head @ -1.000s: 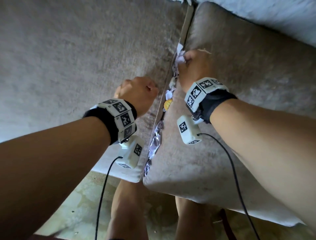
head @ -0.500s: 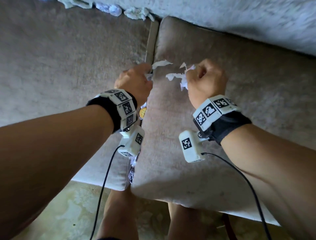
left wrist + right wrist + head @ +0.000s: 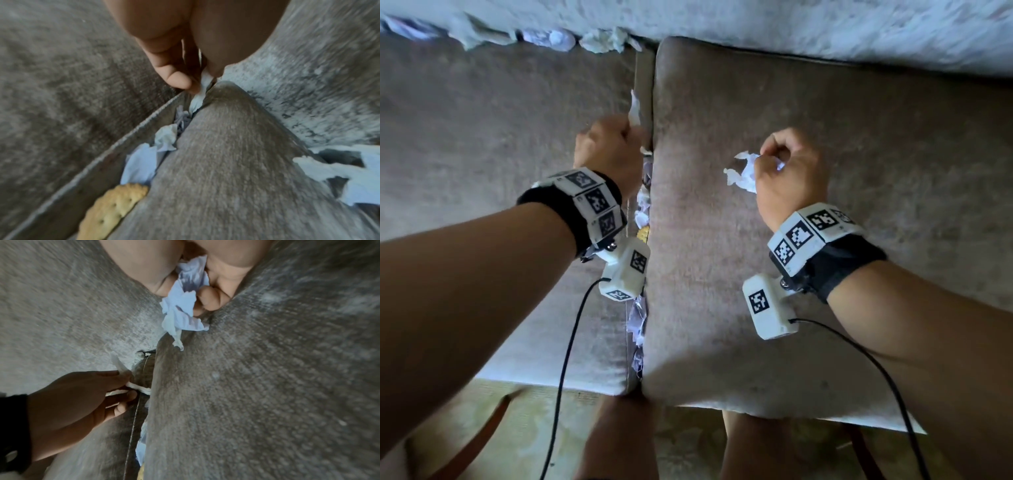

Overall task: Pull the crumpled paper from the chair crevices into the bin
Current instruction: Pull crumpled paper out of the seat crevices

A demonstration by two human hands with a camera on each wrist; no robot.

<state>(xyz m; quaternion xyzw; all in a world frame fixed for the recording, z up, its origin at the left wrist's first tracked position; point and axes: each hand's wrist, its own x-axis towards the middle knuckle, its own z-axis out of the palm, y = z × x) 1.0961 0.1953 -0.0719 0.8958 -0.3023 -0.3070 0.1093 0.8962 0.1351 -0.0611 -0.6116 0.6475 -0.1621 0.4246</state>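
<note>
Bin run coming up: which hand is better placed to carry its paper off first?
Right. The right hand grips a crumpled wad fully clear of the gap, above the cushion. The left hand pinches a strip that looks still caught in it.

Head view looks steeply down; both wrist views sit close, sharing the cushion gap [image 3: 645, 205].

Dim, motion-blurred, wide-angle edge distortion
</note>
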